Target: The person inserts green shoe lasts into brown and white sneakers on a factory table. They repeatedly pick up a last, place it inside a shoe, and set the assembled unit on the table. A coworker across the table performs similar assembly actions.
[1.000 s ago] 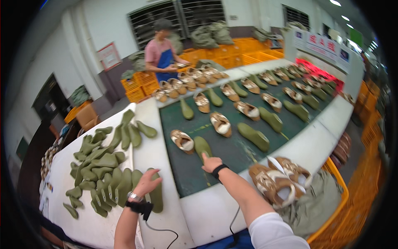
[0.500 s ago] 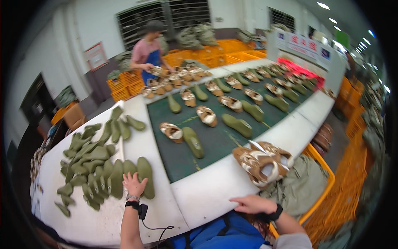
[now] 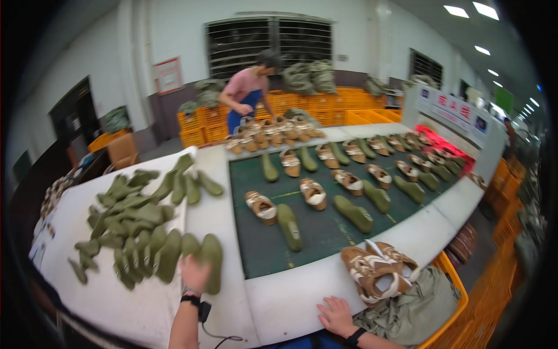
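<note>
Against the lower ends of two green shoe lasts (image 3: 211, 262) on the white tabletop is my left hand (image 3: 195, 273), its fingers smeared by motion. Whether it grips a last I cannot tell. More lasts (image 3: 139, 215) lie piled to its left, several lined up beside it. My right hand (image 3: 336, 314) holds nothing; its fingers are spread on the near white edge. Just beyond it to the right, a pair of tan shoes with white trim (image 3: 378, 270) sits at the table edge, bundled close together.
A dark green belt (image 3: 261, 256) carries rows of tan shoes and green lasts. Across it, a person in a pink shirt (image 3: 247, 87) leans over clustered shoes (image 3: 270, 132). An orange crate (image 3: 459, 279) with grey-green cloth (image 3: 412, 314) stands at the right. Orange crates (image 3: 203, 125) line the back wall.
The whole view has shifted. My right hand has gone from pointing with one finger to lying spread on the table edge. My left hand stays by the lasts. The person opposite leans further over.
</note>
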The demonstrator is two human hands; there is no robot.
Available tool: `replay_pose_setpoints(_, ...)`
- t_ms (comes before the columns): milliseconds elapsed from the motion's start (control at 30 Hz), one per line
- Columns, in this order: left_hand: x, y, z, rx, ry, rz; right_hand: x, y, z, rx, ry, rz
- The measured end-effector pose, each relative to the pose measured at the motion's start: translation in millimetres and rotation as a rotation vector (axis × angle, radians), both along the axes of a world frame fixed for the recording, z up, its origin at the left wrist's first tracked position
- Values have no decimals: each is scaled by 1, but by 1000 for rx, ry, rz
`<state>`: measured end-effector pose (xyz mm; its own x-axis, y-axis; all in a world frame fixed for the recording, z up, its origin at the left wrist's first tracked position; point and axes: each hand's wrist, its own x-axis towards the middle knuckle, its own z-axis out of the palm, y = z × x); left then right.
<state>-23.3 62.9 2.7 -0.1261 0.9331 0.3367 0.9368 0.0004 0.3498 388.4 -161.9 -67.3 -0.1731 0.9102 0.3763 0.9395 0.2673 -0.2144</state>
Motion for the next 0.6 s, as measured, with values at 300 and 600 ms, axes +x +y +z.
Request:
replay_pose_setpoints(300,-6,10,-15,41,-5,-18,-2,-4,-7,78,59,-98)
replay_pose_setpoints(600,-29,41,-26,7,7,26,-4,-3,-5,45,42,-94)
